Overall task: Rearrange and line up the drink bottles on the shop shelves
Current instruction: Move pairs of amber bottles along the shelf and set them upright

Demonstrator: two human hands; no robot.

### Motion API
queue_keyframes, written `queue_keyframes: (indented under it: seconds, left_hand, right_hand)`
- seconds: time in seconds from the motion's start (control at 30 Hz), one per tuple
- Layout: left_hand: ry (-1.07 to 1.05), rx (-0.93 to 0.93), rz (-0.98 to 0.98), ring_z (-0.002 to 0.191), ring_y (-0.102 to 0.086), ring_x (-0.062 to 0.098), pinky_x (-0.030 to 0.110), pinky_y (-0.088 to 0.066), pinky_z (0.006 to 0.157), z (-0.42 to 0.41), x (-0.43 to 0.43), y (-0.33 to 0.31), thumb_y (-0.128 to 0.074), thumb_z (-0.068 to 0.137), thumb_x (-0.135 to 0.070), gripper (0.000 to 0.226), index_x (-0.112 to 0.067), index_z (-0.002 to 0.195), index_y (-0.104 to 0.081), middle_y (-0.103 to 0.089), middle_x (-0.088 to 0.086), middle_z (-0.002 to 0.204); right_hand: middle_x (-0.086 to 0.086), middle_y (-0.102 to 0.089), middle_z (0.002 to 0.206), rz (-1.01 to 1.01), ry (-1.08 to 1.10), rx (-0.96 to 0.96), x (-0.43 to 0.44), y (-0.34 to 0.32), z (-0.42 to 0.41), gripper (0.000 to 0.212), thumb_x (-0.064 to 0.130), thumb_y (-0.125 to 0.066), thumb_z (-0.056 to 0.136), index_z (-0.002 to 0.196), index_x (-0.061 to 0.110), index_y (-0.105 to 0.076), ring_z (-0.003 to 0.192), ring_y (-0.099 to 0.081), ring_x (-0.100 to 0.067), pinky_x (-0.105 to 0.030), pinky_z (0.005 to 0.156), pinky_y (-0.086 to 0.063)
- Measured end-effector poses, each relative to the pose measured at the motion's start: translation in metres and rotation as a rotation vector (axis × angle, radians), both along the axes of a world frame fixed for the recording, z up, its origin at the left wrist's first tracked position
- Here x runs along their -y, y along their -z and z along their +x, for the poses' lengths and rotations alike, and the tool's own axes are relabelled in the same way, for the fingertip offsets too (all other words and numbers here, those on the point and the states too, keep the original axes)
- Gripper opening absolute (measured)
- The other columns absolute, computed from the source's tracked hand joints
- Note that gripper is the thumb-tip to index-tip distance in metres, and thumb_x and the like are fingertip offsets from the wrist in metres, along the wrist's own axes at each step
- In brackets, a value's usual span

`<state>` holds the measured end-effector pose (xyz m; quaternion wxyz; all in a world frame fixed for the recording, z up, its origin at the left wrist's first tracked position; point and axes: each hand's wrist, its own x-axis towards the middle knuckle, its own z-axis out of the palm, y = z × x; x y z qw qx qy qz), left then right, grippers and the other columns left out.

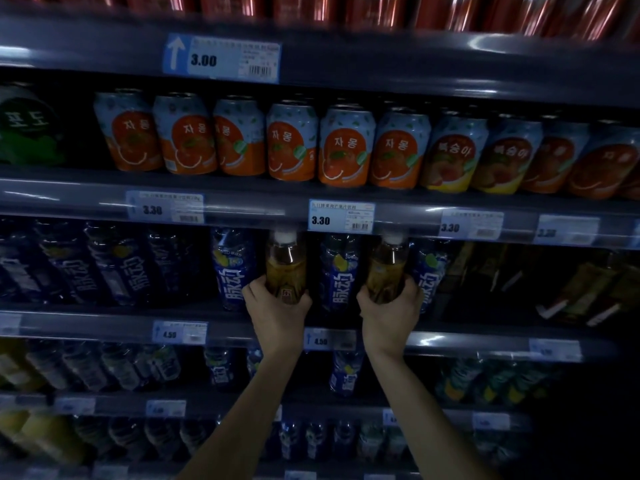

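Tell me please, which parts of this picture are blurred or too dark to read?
Head view: dim overall; the red cans at the top smear with motion blur; the lower right shelves sink into darkness; shelf lines bow from the wide lens; the 3.30 price tag and the amber bottles in both hands stay fairly sharp.

Stock before me, apart from what I am handling. Top shelf: a row of red cans [346, 8], blurred. Its edge carries a blue price tag with a white arrow [221, 58] reading 3.00. Next shelf down: one green can [27, 129] at far left, then a row of orange-and-blue cans [291, 143], then peach-pictured cans [457, 154] to their right. On that shelf's edge, white price tags [341, 216] reading 3.30.
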<state>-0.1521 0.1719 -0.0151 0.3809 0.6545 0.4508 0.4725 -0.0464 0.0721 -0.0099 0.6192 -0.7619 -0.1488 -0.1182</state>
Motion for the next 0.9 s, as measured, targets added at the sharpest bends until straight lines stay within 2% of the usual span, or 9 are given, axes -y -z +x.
queue_keyframes:
  seconds: [0.1,0.2,0.27,0.43,0.57,0.7,0.77,0.83,0.9]
  left_hand:
    - [0.032,0.032,-0.004,0.103,-0.045,0.013,0.023,-0.039,0.088,-0.005,0.004,-0.001,-0.084,0.068,-0.021,0.065,-0.014,0.118,-0.044,-0.039,-0.001,0.113]
    - [0.067,0.036,0.031,0.097,-0.044,0.007,0.020,-0.039,0.086,-0.009,0.008,0.001,-0.085,0.067,-0.021,0.062,-0.015,0.114,-0.046,-0.039,-0.002,0.111]
    - [0.078,0.046,0.053,0.096,-0.045,0.007,0.016,-0.039,0.084,-0.011,0.010,0.003,-0.085,0.067,-0.022,0.061,-0.015,0.114,-0.047,-0.041,-0.001,0.112]
    - [0.104,0.114,0.153,0.099,-0.046,0.001,0.002,-0.035,0.079,-0.016,0.017,0.004,-0.084,0.067,-0.026,0.062,-0.018,0.117,-0.049,-0.042,-0.005,0.114]
    - [0.134,0.099,0.220,0.101,-0.045,-0.001,-0.001,-0.035,0.079,-0.022,0.026,0.004,-0.084,0.067,-0.024,0.063,-0.016,0.120,-0.050,-0.042,-0.005,0.114]
    - [0.146,0.106,0.210,0.104,-0.047,0.002,0.002,-0.037,0.081,-0.025,0.037,0.003,-0.084,0.067,-0.027,0.066,-0.016,0.123,-0.050,-0.041,-0.007,0.113]
    - [0.157,0.105,0.203,0.104,-0.049,0.006,0.009,-0.041,0.083,-0.026,0.043,0.000,-0.083,0.068,-0.029,0.067,-0.018,0.124,-0.049,-0.041,-0.008,0.113]
    - [0.165,0.090,0.214,0.105,-0.051,0.010,0.017,-0.043,0.085,-0.025,0.050,-0.003,-0.083,0.068,-0.028,0.068,-0.017,0.126,-0.049,-0.042,-0.006,0.115]
    - [0.180,0.080,0.222,0.104,-0.051,0.009,0.015,-0.042,0.084,-0.023,0.059,-0.006,-0.083,0.067,-0.028,0.069,-0.018,0.127,-0.049,-0.042,-0.007,0.114]
  right_hand:
    - [0.002,-0.046,0.112,0.047,-0.004,0.018,0.005,0.002,-0.001,0.064,0.024,-0.081,0.069,0.122,0.009,-0.051,0.098,-0.052,-0.013,-0.027,0.083,-0.049]
    - [0.006,-0.047,0.109,0.068,-0.018,0.040,0.012,0.007,-0.001,0.062,0.023,-0.083,0.066,0.119,0.014,-0.052,0.095,-0.050,-0.004,-0.002,0.077,-0.037]
    - [0.005,-0.050,0.108,0.082,-0.036,0.055,0.017,0.011,-0.001,0.063,0.022,-0.084,0.064,0.118,0.016,-0.052,0.094,-0.049,-0.001,0.004,0.074,-0.034]
    - [0.001,-0.052,0.112,0.135,-0.055,0.107,0.024,0.017,-0.008,0.062,0.016,-0.084,0.066,0.119,0.016,-0.051,0.101,-0.051,-0.005,0.001,0.083,-0.035]
    - [0.005,-0.048,0.111,0.165,-0.042,0.177,0.028,0.011,-0.017,0.063,0.013,-0.081,0.066,0.120,0.014,-0.050,0.101,-0.049,0.001,0.000,0.084,-0.035]
    - [0.001,-0.050,0.113,0.130,-0.071,0.226,0.036,0.007,-0.027,0.063,0.013,-0.081,0.065,0.120,0.008,-0.051,0.104,-0.050,-0.006,-0.004,0.088,-0.037]
    - [-0.004,-0.050,0.114,0.126,-0.072,0.221,0.041,0.006,-0.032,0.064,0.013,-0.082,0.066,0.121,0.004,-0.050,0.106,-0.050,-0.007,-0.004,0.089,-0.038]
    - [-0.005,-0.050,0.114,0.124,-0.072,0.208,0.048,0.006,-0.034,0.065,0.013,-0.083,0.066,0.122,0.004,-0.050,0.104,-0.047,0.002,-0.001,0.087,-0.035]
    - [-0.001,-0.048,0.113,0.128,-0.066,0.195,0.057,0.007,-0.033,0.065,0.015,-0.083,0.066,0.122,0.008,-0.050,0.102,-0.045,0.013,0.000,0.085,-0.034]
